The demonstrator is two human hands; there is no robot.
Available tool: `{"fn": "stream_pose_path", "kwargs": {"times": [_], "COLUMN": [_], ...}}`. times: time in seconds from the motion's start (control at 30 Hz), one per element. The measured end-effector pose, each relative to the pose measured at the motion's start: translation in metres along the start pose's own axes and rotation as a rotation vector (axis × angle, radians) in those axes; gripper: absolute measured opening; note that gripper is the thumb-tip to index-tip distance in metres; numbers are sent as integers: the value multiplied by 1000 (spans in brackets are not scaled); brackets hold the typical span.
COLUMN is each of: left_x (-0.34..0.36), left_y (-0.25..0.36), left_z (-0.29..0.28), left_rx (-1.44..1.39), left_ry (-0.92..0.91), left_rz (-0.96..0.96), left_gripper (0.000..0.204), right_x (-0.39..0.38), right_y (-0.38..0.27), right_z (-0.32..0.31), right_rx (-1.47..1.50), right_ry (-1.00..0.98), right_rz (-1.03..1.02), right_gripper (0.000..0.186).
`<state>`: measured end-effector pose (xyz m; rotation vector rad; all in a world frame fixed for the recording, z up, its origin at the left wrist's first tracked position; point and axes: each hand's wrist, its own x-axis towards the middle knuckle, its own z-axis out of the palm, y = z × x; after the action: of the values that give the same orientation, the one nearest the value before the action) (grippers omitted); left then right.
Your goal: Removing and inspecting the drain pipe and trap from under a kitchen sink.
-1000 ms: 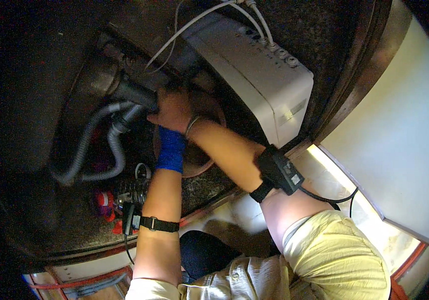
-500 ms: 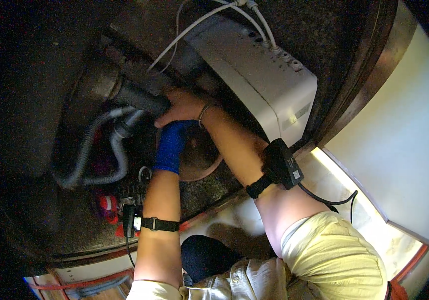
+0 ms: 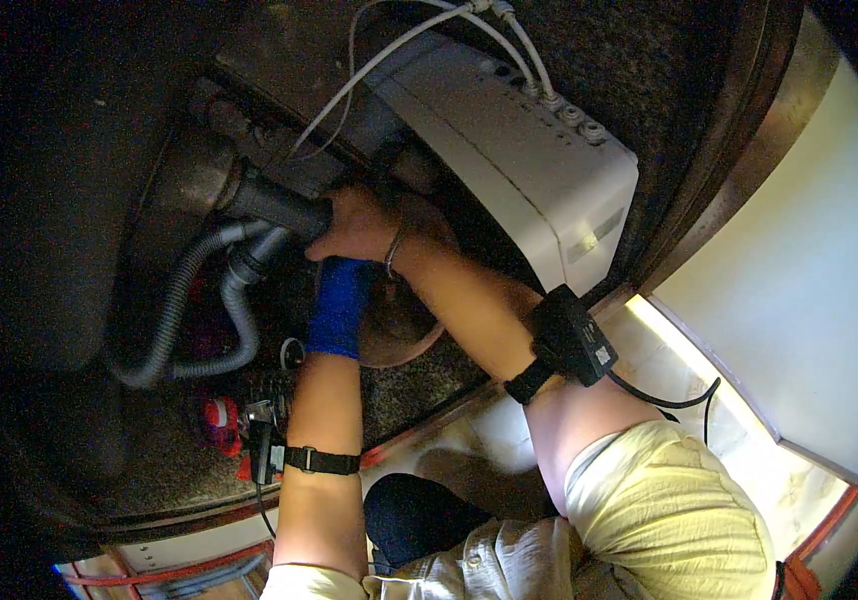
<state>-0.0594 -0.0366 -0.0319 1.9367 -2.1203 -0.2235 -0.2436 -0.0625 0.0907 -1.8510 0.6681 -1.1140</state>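
Note:
My bare right hand (image 3: 357, 222) is closed about the free end of a dark grey drain pipe (image 3: 284, 203) under a basin; some of its fingers are hidden behind the pipe. Just below it, my left hand (image 3: 341, 300) wears a blue glove. Its fingers disappear beneath the right hand, so what they hold does not show. Two grey corrugated hoses (image 3: 174, 310) loop down from the pipe fitting. Behind my wrists stands a round brownish vessel (image 3: 404, 352), partly covered by my arms.
A white box-shaped unit (image 3: 509, 150) with white tubes (image 3: 389, 65) on top fills the upper right. Small red-and-white items (image 3: 219, 415) lie left of my left forearm. The cabinet's front edge (image 3: 429, 425) runs below my hands. A pale panel (image 3: 809, 270) stands at right.
My right hand has shifted slightly left, over the pipe's end. The gloved left hand has moved slightly down, and more of the round vessel shows.

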Motion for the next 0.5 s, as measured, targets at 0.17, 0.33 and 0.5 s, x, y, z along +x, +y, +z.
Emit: {"fn": "stream_pose_path", "kwargs": {"times": [0.17, 0.33, 0.5], "left_x": [-16, -7, -21], "left_y": [15, 33, 42], "left_z": [-20, -19, -38], "left_rx": [-26, -67, -84], "left_ry": [16, 29, 53], "left_rz": [-25, -25, -37], "left_gripper": [39, 39, 38], "right_x": [-13, -12, 6], "right_y": [-39, -42, -22], "right_z": [-3, -7, -27], "right_rx": [35, -221, -8], "right_ry": [114, 177, -84], "right_rz": [216, 188, -167], "right_gripper": [58, 65, 89]}}
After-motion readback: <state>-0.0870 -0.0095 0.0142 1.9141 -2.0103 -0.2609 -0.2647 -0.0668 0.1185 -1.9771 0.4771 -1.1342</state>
